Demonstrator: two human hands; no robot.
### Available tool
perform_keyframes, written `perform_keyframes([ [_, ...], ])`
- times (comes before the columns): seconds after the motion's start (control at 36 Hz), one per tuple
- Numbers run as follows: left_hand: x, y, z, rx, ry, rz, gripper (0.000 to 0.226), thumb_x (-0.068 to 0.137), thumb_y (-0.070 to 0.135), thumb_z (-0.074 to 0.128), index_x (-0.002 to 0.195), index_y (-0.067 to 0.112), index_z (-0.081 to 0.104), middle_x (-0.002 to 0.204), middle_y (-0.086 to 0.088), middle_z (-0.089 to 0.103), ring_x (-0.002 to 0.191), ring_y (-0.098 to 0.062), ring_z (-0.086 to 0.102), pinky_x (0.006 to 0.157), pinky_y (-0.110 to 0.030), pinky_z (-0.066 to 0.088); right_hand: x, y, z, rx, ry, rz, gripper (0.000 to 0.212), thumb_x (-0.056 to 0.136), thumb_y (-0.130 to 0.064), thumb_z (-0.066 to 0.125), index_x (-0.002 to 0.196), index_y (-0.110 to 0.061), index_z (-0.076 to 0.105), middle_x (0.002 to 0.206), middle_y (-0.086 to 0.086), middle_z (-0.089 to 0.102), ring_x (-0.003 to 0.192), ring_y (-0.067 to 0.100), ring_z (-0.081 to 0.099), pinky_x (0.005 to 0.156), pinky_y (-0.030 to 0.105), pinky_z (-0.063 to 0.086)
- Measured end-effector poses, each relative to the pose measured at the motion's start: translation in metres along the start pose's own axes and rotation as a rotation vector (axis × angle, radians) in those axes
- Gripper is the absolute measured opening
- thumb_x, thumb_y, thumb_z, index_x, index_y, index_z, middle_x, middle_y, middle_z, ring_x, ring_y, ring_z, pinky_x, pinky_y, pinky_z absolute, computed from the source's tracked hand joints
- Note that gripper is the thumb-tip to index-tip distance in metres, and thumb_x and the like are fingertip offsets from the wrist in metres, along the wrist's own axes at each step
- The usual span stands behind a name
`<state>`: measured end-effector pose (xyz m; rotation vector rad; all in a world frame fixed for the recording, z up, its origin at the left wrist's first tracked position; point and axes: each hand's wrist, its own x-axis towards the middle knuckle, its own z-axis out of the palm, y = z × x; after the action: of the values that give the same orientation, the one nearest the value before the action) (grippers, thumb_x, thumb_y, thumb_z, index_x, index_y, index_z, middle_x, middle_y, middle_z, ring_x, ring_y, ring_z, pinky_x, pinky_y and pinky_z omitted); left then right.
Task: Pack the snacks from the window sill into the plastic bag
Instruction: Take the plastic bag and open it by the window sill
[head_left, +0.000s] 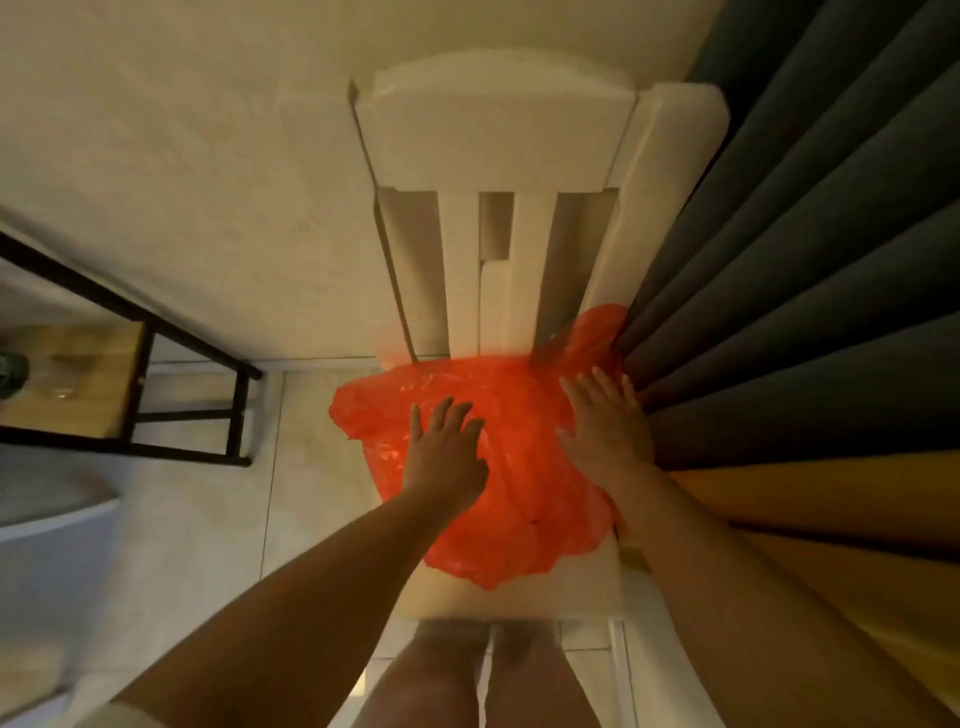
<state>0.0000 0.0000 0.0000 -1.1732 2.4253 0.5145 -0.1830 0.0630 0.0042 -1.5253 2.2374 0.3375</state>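
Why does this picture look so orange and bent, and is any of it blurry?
Head view: dim, warm indoor light tints everything; the wide lens bows the chair and the curtain; the whole frame is soft, most of all at the bottom edge; small glints show on the plastic bag under the left hand and right hand.

The crumpled orange plastic bag (498, 467) covers most of the white wooden chair's seat (519, 597); whatever it holds cannot be made out. A black-framed wooden shelf unit (124, 374) is cut off at the left edge, its contents perhaps glassware, blurred.
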Motion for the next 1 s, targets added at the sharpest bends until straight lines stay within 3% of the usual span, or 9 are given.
perform_keyframes([
  [0.08, 0.004, -0.001, 0.002, 0.014, -0.007, -0.020, 0.056, 0.096, 0.039, 0.040, 0.148, 0.023, 0.024, 0.158, 0.000, 0.013, 0.147, -0.023, -0.003, 0.114, -0.055, -0.009, 0.004, 0.003, 0.002, -0.124, -0.047, 0.033, 0.067, 0.091, -0.049, 0.043, 0.148, -0.019, 0.021, 0.151, 0.005, 0.032, 0.145, 0.024, 0.013, 0.116, 0.047, -0.007],
  [0.14, 0.006, 0.001, 0.005, 0.013, -0.023, -0.020, 0.055, 0.096, 0.038, 0.040, 0.147, 0.023, 0.025, 0.157, 0.001, 0.016, 0.147, -0.022, -0.002, 0.113, -0.054, -0.010, 0.003, 0.004, 0.007, -0.139, -0.088, 0.062, 0.051, 0.090, -0.041, 0.046, 0.136, -0.019, 0.041, 0.136, 0.005, 0.050, 0.136, 0.025, 0.032, 0.116, 0.048, -0.002],
  [0.25, 0.010, 0.006, 0.010, 0.054, -0.050, 0.026, 0.053, 0.096, 0.036, 0.040, 0.146, 0.022, 0.029, 0.155, -0.001, 0.024, 0.147, -0.022, 0.003, 0.113, -0.055, -0.011, -0.007, 0.007, 0.007, -0.163, -0.205, 0.079, 0.028, 0.089, -0.022, 0.047, 0.112, -0.019, 0.062, 0.121, 0.005, 0.062, 0.117, 0.023, 0.054, 0.107, 0.039, 0.028],
  [0.33, 0.010, 0.013, 0.012, 0.088, -0.072, 0.080, 0.054, 0.095, 0.038, 0.041, 0.145, 0.022, 0.031, 0.153, -0.002, 0.028, 0.146, -0.022, 0.007, 0.113, -0.056, -0.011, -0.019, 0.010, 0.008, -0.108, -0.247, 0.050, 0.028, 0.092, -0.016, 0.042, 0.113, -0.018, 0.061, 0.123, 0.007, 0.060, 0.115, 0.026, 0.057, 0.095, 0.034, 0.041],
  [0.44, 0.011, 0.023, 0.007, 0.011, -0.101, 0.107, 0.058, 0.093, 0.040, 0.046, 0.146, 0.023, 0.030, 0.149, -0.003, 0.034, 0.144, -0.023, 0.015, 0.115, -0.056, -0.007, -0.036, 0.012, -0.003, 0.081, -0.204, 0.006, 0.023, 0.093, -0.021, 0.043, 0.110, -0.021, 0.058, 0.117, 0.009, 0.062, 0.107, 0.031, 0.058, 0.080, 0.032, 0.042],
  [0.56, 0.016, 0.035, -0.006, -0.034, -0.079, 0.195, 0.073, 0.087, 0.040, 0.057, 0.149, 0.032, 0.018, 0.151, -0.004, 0.028, 0.143, -0.024, 0.017, 0.116, -0.055, 0.002, -0.054, 0.005, -0.021, 0.158, -0.100, -0.059, 0.024, 0.091, -0.023, 0.049, 0.111, -0.026, 0.062, 0.115, 0.007, 0.064, 0.107, 0.032, 0.056, 0.081, 0.034, 0.043],
  [0.61, 0.019, 0.042, -0.012, 0.032, -0.076, 0.302, 0.076, 0.085, 0.039, 0.059, 0.148, 0.041, 0.016, 0.155, -0.002, 0.018, 0.144, -0.025, 0.011, 0.116, -0.055, 0.005, -0.063, 0.002, -0.028, 0.135, -0.049, -0.112, 0.025, 0.091, -0.025, 0.048, 0.111, -0.026, 0.063, 0.114, 0.006, 0.065, 0.107, 0.030, 0.057, 0.081, 0.034, 0.043],
  [0.78, 0.022, 0.053, -0.027, 0.385, -0.159, 0.556, 0.039, 0.094, 0.039, 0.047, 0.132, 0.035, 0.052, 0.157, 0.006, 0.017, 0.147, -0.022, 0.000, 0.114, -0.060, -0.006, -0.083, 0.017, -0.047, 0.067, 0.046, -0.145, 0.029, 0.093, -0.029, 0.045, 0.116, -0.028, 0.062, 0.117, 0.002, 0.064, 0.104, 0.027, 0.060, 0.084, 0.034, 0.046],
  [1.0, 0.018, 0.003, -0.062, 0.636, -0.149, 0.488, 0.040, 0.099, 0.039, 0.036, 0.135, 0.027, 0.049, 0.153, 0.006, 0.031, 0.146, -0.022, 0.014, 0.116, -0.056, 0.001, -0.120, 0.040, -0.043, -0.001, -0.002, -0.007, 0.025, 0.094, -0.021, 0.040, 0.104, -0.024, 0.063, 0.107, 0.000, 0.066, 0.098, 0.023, 0.061, 0.072, 0.030, 0.045],
])
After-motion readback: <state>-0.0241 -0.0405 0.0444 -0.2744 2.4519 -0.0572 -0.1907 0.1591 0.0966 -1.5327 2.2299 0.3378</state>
